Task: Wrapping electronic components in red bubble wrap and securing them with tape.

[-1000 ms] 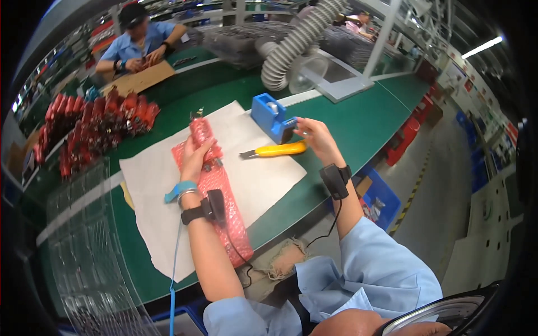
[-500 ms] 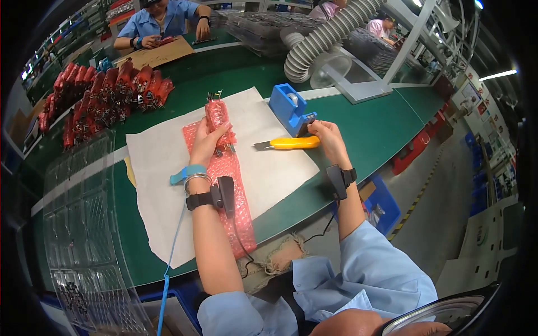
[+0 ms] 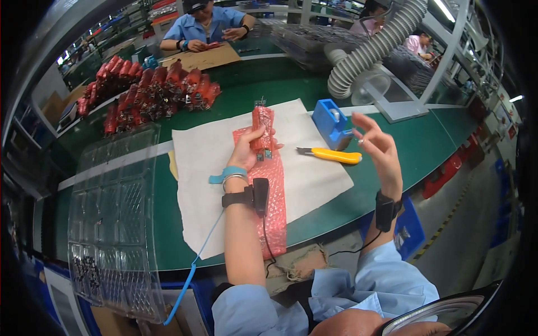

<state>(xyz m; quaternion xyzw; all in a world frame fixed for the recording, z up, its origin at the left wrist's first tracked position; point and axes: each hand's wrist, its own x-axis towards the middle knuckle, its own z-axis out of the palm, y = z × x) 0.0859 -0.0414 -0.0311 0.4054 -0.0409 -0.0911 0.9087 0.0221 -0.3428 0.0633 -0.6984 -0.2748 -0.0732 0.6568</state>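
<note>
My left hand [image 3: 249, 147] is wrapped round a red bubble-wrap bundle [image 3: 263, 126], held upright, with metal pins and green board parts showing at its ends. Below it, a long sheet of red bubble wrap [image 3: 273, 215] lies over the white paper sheet [image 3: 207, 185]. My right hand [image 3: 381, 147] is raised right of the blue tape dispenser [image 3: 325, 120]. Thumb and a finger meet there on a small whitish glint, which looks like a piece of clear tape; another finger stands apart. A yellow utility knife [image 3: 336, 155] lies between my hands, its blade pointing left.
Red-wrapped bundles [image 3: 162, 92] are heaped at the back left. A clear plastic tray [image 3: 112, 207] stands along the left. At the back right hangs a grey duct hose [image 3: 375, 47]. Across the green table [image 3: 280, 80], a co-worker [image 3: 204, 28] handles a red piece on cardboard.
My right hand has left the tape dispenser, moving right and up. My left hand still grips the bundle, now held more upright. The view has turned, shifting the table scene rightward.
</note>
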